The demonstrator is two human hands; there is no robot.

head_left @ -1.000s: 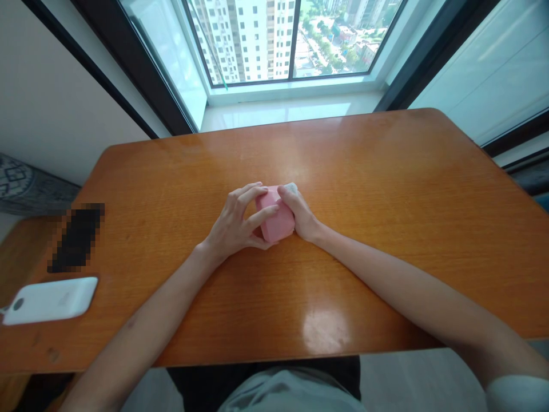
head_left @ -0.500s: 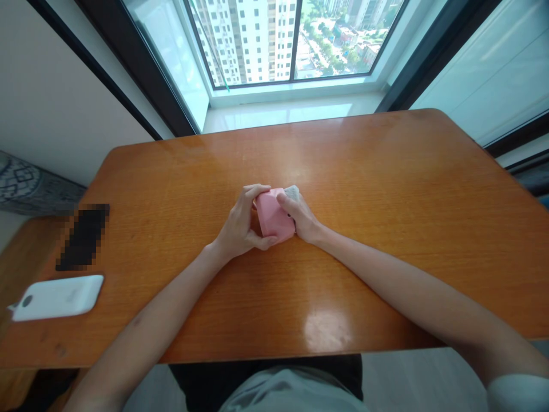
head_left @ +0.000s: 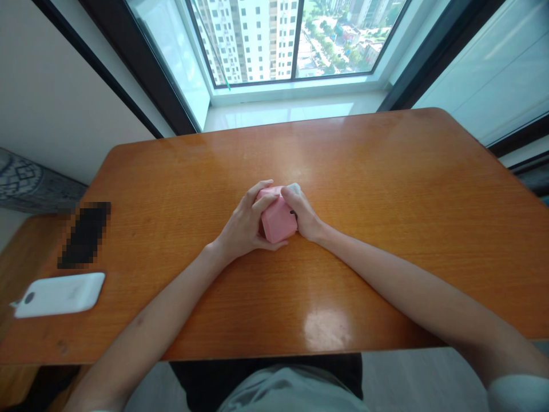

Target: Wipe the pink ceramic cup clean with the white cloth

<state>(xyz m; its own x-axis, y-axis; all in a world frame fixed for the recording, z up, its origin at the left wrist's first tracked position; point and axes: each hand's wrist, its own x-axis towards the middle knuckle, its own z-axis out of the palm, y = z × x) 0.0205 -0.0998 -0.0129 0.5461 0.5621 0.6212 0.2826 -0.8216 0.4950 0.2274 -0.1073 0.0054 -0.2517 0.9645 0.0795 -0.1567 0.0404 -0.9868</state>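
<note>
A small pink box-shaped object with rounded edges is between my hands, above the middle of the wooden table. On its right side a small dark spot or opening shows. My left hand wraps it from the left, fingers over the top and thumb along the near lower edge. From the right, my right hand grips it, thumb on its upper face. A light grey, cloth-like piece pokes out beyond the right thumb; most of it is hidden behind the hand.
The wooden table reaches to the window sill. At the left lie a white phone-shaped object and a blurred-out dark rectangle. A patterned grey cushion-like thing stands beyond the table's left edge.
The pink object has turned a little in my hands and shifted slightly right. My left fingers have moved further over its top. Less of the grey piece shows now.
</note>
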